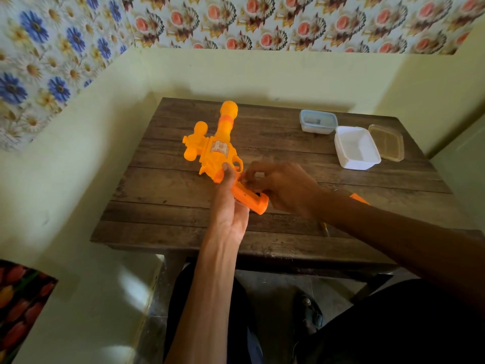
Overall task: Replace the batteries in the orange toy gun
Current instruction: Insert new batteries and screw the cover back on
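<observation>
An orange toy gun (215,145) is held above the wooden table (168,195), barrel pointing away from me. My left hand (228,203) grips it from below at the handle, thumb on the body. My right hand (280,187) has its fingertips pinched at the open side of the handle; what they pinch is hidden. An orange piece (359,198), possibly the battery cover, lies on the table behind my right forearm, mostly hidden.
At the back right of the table stand a small lidded clear box (318,121), an open white tub (357,148) and its clear lid (386,142). A thin yellow-handled tool (325,228) shows under my right forearm. Walls close in on the left and behind.
</observation>
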